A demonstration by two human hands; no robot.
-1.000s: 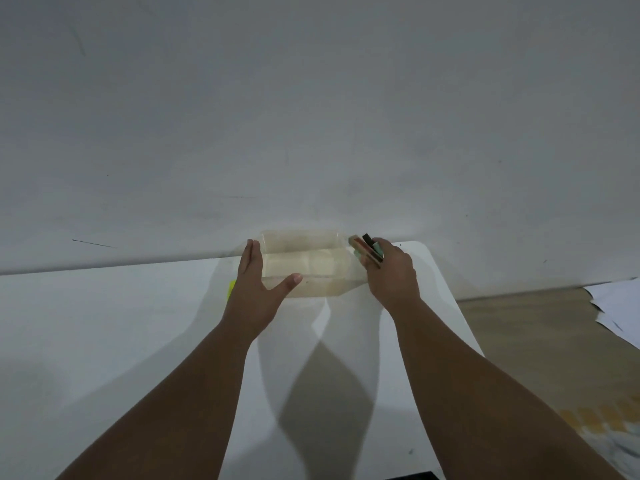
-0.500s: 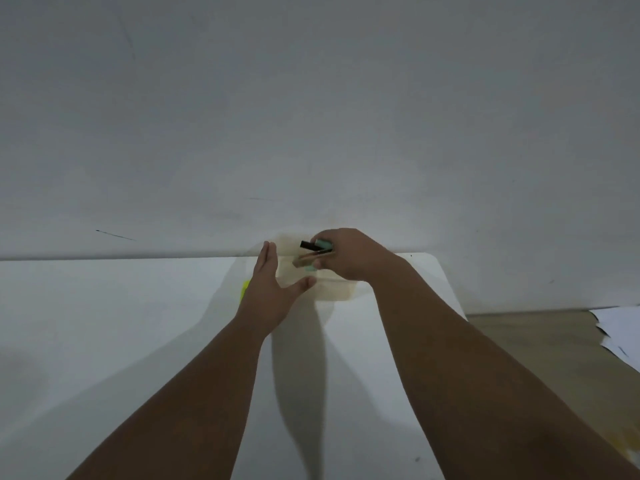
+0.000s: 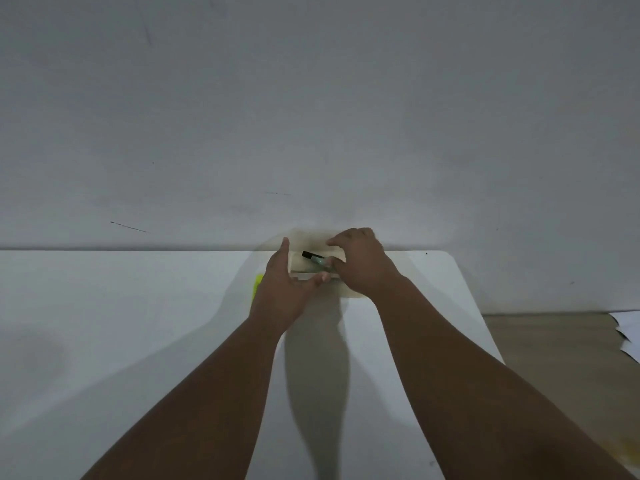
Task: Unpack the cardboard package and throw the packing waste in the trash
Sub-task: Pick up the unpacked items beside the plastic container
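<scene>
A pale cardboard package point(image 3: 349, 291) sits at the far edge of the white table point(image 3: 138, 323), against the wall. My left hand point(image 3: 282, 289) rests against its left side, fingers straight and thumb spread along the front. My right hand point(image 3: 362, 265) lies over the top of the package and holds a small teal tool with a black tip point(image 3: 313, 257), which points left across the top. Most of the package is hidden behind my two hands.
A yellow-green object point(image 3: 257, 286) peeks out on the table just left of my left hand. The table's right edge drops to a brown floor point(image 3: 554, 358), where white paper sheets point(image 3: 628, 332) lie at far right. A grey wall rises behind.
My right hand has swung from the package's right end to over its top, carrying the teal tool leftward. My left hand has stayed at the left side.
</scene>
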